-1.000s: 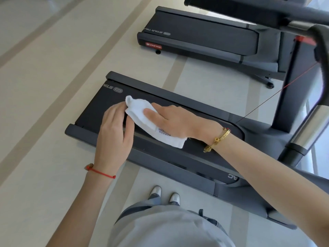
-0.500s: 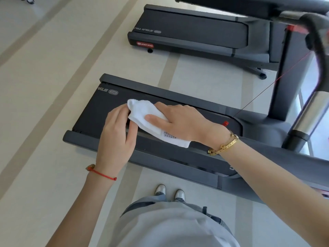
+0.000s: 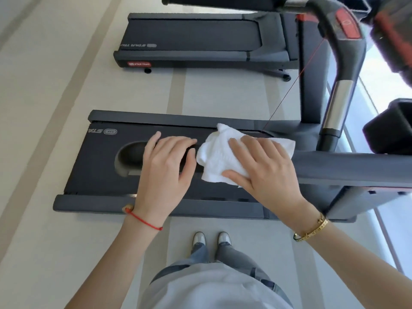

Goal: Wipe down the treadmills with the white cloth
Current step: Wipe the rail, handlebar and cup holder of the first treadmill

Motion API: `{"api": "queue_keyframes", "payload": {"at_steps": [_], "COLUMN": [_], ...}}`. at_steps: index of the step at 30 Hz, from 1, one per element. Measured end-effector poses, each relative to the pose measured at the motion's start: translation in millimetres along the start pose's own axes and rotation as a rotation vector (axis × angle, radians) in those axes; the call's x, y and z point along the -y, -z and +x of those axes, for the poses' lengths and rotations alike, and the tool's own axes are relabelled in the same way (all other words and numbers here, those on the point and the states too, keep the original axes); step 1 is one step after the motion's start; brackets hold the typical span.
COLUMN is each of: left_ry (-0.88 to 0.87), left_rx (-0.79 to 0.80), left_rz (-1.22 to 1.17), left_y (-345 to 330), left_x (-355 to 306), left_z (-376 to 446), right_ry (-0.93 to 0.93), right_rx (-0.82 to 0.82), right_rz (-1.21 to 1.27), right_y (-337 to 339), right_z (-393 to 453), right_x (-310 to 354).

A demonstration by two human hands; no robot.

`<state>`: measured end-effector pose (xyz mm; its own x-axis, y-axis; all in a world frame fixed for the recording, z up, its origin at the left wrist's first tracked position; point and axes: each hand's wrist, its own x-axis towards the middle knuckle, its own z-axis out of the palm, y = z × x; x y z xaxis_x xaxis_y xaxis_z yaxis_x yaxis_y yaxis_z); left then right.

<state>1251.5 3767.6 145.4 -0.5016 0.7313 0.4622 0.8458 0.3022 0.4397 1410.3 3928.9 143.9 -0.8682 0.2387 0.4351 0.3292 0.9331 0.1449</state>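
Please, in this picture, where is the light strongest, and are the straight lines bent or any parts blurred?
Head view: brightest at the right edge beside the near treadmill, washed-out glare there; wide-angle lens splays the floor stripes; the console parts at the top right look soft; both hands and the white cloth are sharp.

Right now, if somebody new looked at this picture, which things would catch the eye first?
First the white cloth, bright against the dark near treadmill, with the right hand pressing flat on it. Just left of it, the left hand rests on the same dark surface. Further back, a second treadmill stands parallel on the pale floor.
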Motion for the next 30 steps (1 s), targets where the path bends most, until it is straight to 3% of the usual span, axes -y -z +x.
{"api": "queue_keyframes", "payload": {"at_steps": [8, 14, 20, 30], "left_ry": [-0.101, -0.105, -0.134, -0.053], "left_rx": [0.142, 0.177, 0.215, 0.188], "left_rz": [-0.098, -0.106, -0.145, -0.160], "left_y": [-24.6, -40.2, -64.3, -112.7], "left_x": [-41.5, -61.0, -98.6, -177.3], "left_z": [18.6, 25.6, 35.4, 49.9], "right_ry": [-0.361, -0.219, -0.408, -0.417], "right_rx": [-0.083, -0.048, -0.028, -0.120], "right_rz": [-0.030, 0.000, -0.062, -0.017], "right_y": [10.0, 5.5, 17.8, 32.5], "right_z": [-19.5, -46.9, -96.2, -106.0], "right_x": [-14.6, -32.5, -101.6, -180.9]}}
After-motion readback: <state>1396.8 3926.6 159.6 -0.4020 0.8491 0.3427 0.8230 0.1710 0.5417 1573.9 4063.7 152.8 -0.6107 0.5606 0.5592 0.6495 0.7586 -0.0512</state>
